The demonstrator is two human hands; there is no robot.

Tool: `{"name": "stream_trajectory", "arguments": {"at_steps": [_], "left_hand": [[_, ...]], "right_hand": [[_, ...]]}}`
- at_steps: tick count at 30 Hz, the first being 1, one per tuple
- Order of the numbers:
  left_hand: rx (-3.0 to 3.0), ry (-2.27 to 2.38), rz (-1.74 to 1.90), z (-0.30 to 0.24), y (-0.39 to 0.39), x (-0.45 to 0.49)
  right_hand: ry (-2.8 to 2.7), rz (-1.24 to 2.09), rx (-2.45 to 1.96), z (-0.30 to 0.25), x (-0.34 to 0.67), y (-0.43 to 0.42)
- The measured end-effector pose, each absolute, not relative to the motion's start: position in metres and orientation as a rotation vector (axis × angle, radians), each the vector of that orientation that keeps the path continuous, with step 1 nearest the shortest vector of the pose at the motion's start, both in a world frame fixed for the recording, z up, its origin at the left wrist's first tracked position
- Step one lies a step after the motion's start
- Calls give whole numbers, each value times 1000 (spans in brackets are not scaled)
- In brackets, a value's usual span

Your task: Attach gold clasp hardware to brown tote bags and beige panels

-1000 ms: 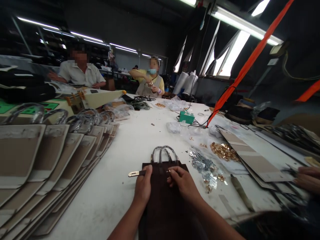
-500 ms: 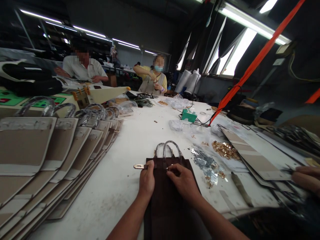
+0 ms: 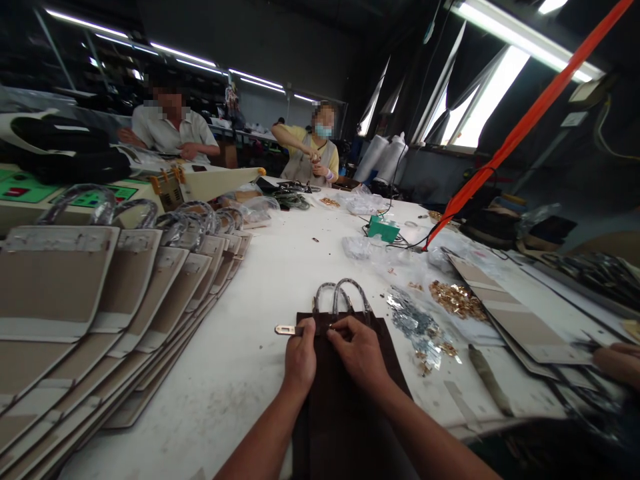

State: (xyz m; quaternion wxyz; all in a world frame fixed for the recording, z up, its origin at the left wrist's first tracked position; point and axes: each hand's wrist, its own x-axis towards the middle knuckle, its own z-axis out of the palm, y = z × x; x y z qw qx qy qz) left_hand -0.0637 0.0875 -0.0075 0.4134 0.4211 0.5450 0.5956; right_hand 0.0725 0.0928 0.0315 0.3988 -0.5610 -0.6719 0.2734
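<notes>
A dark brown handbag (image 3: pixel 343 427) lies on the white table in front of me, its two plastic-wrapped handles (image 3: pixel 350 288) pointing away. My left hand (image 3: pixel 301 363) is closed at the bag's upper left, thumb on top, gripping a short dark strap whose gold slotted metal tip (image 3: pixel 286 330) sticks out to the left. Beside it my right hand (image 3: pixel 361 353) rests on the bag front, thumb and forefinger pinched together at the strap's other end. A tiny shiny piece shows at those fingertips, too small to name.
Overlapping beige bag panels (image 3: pixel 55 283) with wrapped handles fill the left side. To the right lie silver plates (image 3: pixel 413 327), gold fittings (image 3: pixel 457 300) and a tool with a wrapped handle (image 3: pixel 489 380). Another person's hand (image 3: pixel 617 363) is at far right. An orange strip (image 3: pixel 500 157) hangs down.
My right hand has shifted slightly left along the strap, closer to my left hand. The left hand keeps its grip. The whole view has moved a little.
</notes>
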Motion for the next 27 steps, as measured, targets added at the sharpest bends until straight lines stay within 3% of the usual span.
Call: {"name": "stream_trajectory", "arguments": {"at_steps": [13,27], "left_hand": [[1180,1429,1471,-7,82,-60],[1195,1451,1482,-7,86,-60]], "right_hand": [[-1785,600,-1493,19,67,91],[-1729,793,-1429,25,71,97]]}}
